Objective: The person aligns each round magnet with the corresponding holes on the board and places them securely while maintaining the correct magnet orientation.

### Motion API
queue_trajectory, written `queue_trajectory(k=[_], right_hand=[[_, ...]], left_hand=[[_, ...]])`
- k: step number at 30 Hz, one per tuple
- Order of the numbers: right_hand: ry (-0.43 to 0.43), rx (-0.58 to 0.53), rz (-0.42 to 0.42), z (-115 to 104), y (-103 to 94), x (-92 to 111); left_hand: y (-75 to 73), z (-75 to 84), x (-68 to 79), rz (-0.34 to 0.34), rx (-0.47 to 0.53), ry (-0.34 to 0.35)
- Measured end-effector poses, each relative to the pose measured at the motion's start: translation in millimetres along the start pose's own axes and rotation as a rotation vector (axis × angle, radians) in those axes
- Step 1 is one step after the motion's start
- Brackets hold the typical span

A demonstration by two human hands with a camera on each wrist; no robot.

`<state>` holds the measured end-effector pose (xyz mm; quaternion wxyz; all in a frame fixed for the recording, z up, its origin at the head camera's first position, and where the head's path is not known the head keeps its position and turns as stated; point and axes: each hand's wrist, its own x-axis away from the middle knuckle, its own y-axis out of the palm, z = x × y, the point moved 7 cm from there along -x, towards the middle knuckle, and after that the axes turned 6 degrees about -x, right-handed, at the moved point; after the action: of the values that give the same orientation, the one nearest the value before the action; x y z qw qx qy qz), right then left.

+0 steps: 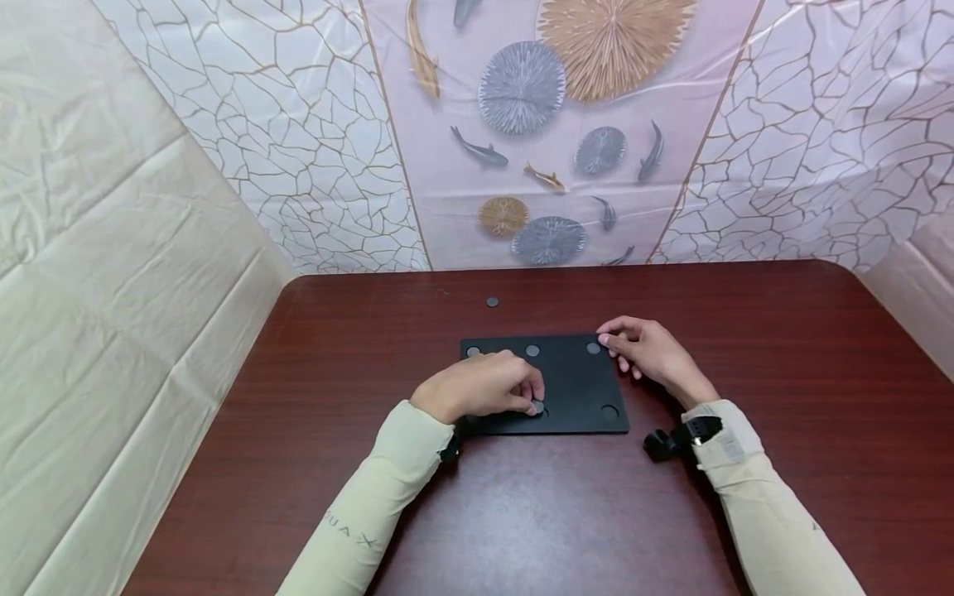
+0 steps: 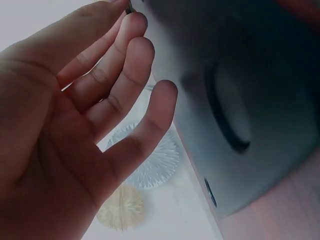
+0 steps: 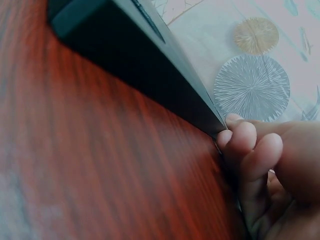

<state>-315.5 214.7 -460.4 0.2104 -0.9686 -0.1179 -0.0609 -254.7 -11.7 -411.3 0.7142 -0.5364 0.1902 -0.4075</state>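
Note:
A black rectangular board (image 1: 574, 381) with round recesses lies on the table. My left hand (image 1: 484, 385) is over its front left part, pinching a small grey coin-like disc (image 1: 538, 408) between thumb and fingertips at the front middle recess. Three similar discs sit along the far row: a left disc (image 1: 473, 352), a middle disc (image 1: 532, 351) and a right disc (image 1: 593, 348). At the front right, a recess (image 1: 609, 412) holds no disc. My right hand (image 1: 656, 354) grips the board's far right corner. In the head view, my left hand hides the front left of the board.
One more grey disc (image 1: 492, 302) lies on the dark red wooden table (image 1: 358, 356) behind the board. A patterned cloth (image 1: 522, 165) hangs at the table's far edge, and a pale cloth (image 1: 112, 290) hangs on the left. Each wrist wears a black camera strap (image 1: 702, 429).

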Motion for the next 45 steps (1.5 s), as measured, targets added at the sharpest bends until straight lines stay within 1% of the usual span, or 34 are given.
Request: queue_trajectory(k=[6, 10, 18, 24, 30, 34, 40, 45], right_hand=[[-0.025, 0.027, -0.007, -3, 0.0, 1], [-0.043, 0.024, -0.023, -4, 1.2, 1], [-0.047, 0.031, -0.03, -2, 2.6, 1], [-0.051, 0.028, -0.013, -4, 1.3, 1], [-0.067, 0.029, 0.02, -5, 4.3, 1], [-0.052, 0.044, 0.038, -4, 5.3, 0], [-0.033, 0.063, 0.054, -2, 3.0, -1], [-0.033, 0.06, 0.061, -1, 1.7, -1]], left_hand=[[0.3, 4.7, -1.4, 0.026, -0.094, -0.021], [0.8, 7.1, -2.1, 0.039, -0.132, -0.016], [1.9, 10.0, -3.7, 0.029, -0.13, -0.013], [1.2, 11.2, -4.3, 0.023, -0.13, -0.013], [1.6, 8.6, -3.0, 0.018, -0.089, -0.014], [2.6, 6.1, -2.9, 0.011, -0.067, -0.017], [-0.4, 3.2, -3.6, 0.028, -0.086, 0.009], [-7.8, -3.7, -1.6, 0.061, -0.084, -0.013]])
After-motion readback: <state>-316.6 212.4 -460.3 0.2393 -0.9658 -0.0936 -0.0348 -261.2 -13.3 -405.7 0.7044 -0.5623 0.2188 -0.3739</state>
